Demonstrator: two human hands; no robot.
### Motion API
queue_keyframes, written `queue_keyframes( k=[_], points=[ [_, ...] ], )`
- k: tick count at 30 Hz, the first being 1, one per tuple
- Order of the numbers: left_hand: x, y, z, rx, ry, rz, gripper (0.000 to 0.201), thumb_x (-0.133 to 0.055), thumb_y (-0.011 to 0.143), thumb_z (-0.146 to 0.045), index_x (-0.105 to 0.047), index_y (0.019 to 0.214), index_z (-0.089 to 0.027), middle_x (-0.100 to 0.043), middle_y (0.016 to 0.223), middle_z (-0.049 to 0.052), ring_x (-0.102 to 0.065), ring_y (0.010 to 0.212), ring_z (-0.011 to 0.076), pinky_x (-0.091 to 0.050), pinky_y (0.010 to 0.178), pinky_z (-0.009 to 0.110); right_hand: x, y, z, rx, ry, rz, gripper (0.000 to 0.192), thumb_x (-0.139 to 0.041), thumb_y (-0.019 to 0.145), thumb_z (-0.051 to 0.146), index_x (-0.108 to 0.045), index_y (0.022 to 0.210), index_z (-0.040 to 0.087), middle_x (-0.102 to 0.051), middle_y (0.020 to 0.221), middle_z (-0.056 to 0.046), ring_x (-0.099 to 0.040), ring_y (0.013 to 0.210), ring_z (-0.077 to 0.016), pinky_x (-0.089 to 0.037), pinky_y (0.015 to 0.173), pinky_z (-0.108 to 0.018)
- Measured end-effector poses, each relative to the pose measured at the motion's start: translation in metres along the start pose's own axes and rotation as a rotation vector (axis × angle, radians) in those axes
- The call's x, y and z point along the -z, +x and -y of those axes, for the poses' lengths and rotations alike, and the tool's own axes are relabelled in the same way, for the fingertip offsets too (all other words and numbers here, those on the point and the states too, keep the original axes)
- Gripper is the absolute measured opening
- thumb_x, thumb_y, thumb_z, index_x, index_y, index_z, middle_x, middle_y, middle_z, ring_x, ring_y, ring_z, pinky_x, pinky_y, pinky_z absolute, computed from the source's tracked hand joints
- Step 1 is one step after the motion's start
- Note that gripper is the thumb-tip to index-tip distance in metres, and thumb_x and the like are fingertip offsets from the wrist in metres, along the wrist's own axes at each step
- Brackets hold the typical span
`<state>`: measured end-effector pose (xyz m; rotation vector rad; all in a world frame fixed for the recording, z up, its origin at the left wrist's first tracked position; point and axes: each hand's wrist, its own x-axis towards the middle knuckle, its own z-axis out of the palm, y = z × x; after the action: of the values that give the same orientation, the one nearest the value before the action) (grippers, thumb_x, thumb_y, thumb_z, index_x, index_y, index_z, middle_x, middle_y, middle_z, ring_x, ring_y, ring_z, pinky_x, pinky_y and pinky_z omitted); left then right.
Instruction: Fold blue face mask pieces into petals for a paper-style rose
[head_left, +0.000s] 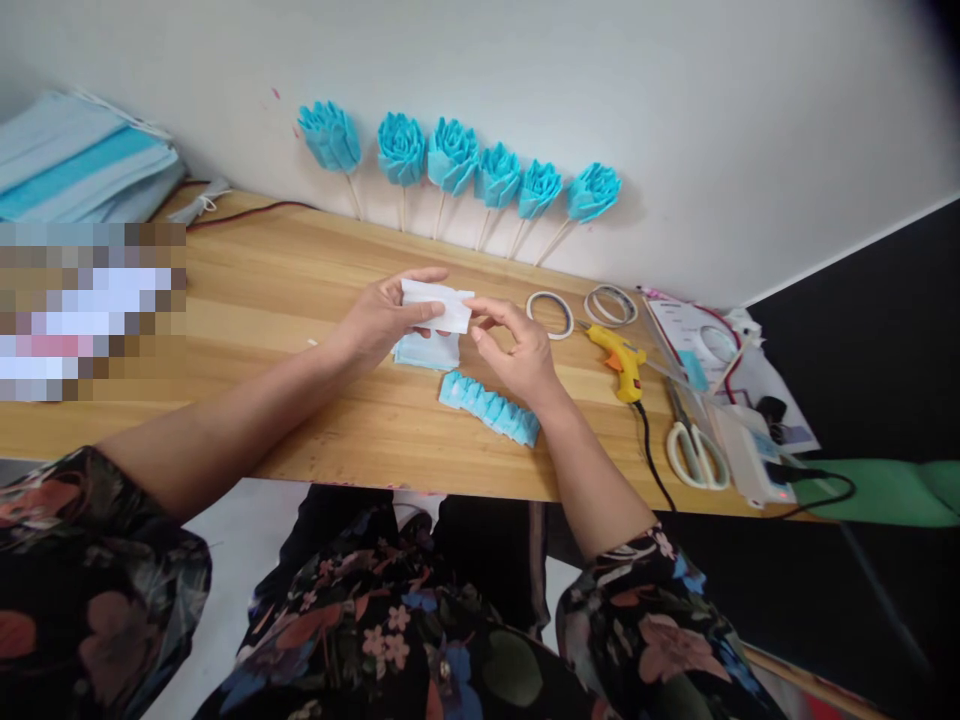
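My left hand (394,312) holds a small white piece of fabric (442,303), thumb on top and fingers behind it. My right hand (514,345) is at the right edge of this piece; the index fingertip touches it, while the thumb stands apart below. Beneath my hands lies a small stack of pale blue fabric pieces (427,352). Close to my right wrist, a row of folded blue petals (489,408) rests on the table, overlapping one another.
Several blue flowers on sticks (453,157) lean against the wall. At right are tape rolls (550,315), a yellow glue gun (619,360), scissors (697,455) and a white power strip (754,460). Face masks (90,160) are piled at far left on the wooden table (247,270).
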<state>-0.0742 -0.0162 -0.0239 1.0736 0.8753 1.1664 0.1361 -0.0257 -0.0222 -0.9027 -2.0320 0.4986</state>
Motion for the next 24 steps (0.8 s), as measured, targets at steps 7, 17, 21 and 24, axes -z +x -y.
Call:
queue_keyframes(
  k=[7, 17, 21, 24],
  points=[
    [-0.0042, -0.0030, 0.0023, 0.037, -0.055, 0.025, 0.055, -0.084, 0.069, -0.020, -0.068, 0.122, -0.017, -0.078, 0.098, 0.005, -0.071, 0.075, 0.0142, -0.057, 0.070, 0.027, -0.0037, 0.0031, -0.0047, 0.003, -0.045, 0.017, 0.013, -0.062, 0.088, 0.022, -0.072, 0.094, 0.029, -0.073, 0.104, -0.003, -0.066, 0.094, -0.0218, -0.053, 0.087, -0.041],
    [-0.0021, -0.0036, 0.0051, -0.040, 0.111, 0.059, 0.057, -0.080, 0.077, -0.029, -0.064, 0.130, -0.015, -0.077, 0.082, 0.004, -0.071, 0.070, 0.0155, -0.051, 0.064, 0.026, -0.0077, 0.0023, -0.0048, -0.113, 0.051, -0.090, 0.015, -0.064, 0.090, 0.036, -0.066, 0.083, 0.024, -0.070, 0.083, 0.000, -0.062, 0.075, -0.0143, -0.052, 0.074, -0.030],
    [-0.0014, -0.0037, 0.0056, -0.104, 0.111, 0.089, 0.054, -0.077, 0.080, -0.038, -0.065, 0.127, -0.014, -0.077, 0.089, 0.007, -0.073, 0.074, 0.0175, -0.052, 0.065, 0.027, -0.0095, 0.0032, -0.0040, -0.167, 0.092, -0.121, 0.013, -0.066, 0.087, 0.035, -0.066, 0.082, 0.022, -0.071, 0.084, 0.001, -0.062, 0.071, -0.0119, -0.052, 0.070, -0.027],
    [-0.0013, -0.0052, 0.0036, -0.114, 0.113, 0.106, 0.056, -0.071, 0.085, -0.049, -0.064, 0.129, -0.015, -0.077, 0.090, 0.007, -0.073, 0.075, 0.0189, -0.053, 0.066, 0.028, -0.0100, 0.0035, -0.0047, -0.196, 0.107, -0.137, 0.013, -0.066, 0.086, 0.034, -0.065, 0.081, 0.022, -0.072, 0.084, 0.002, -0.062, 0.069, -0.0111, -0.051, 0.068, -0.026]
  ],
)
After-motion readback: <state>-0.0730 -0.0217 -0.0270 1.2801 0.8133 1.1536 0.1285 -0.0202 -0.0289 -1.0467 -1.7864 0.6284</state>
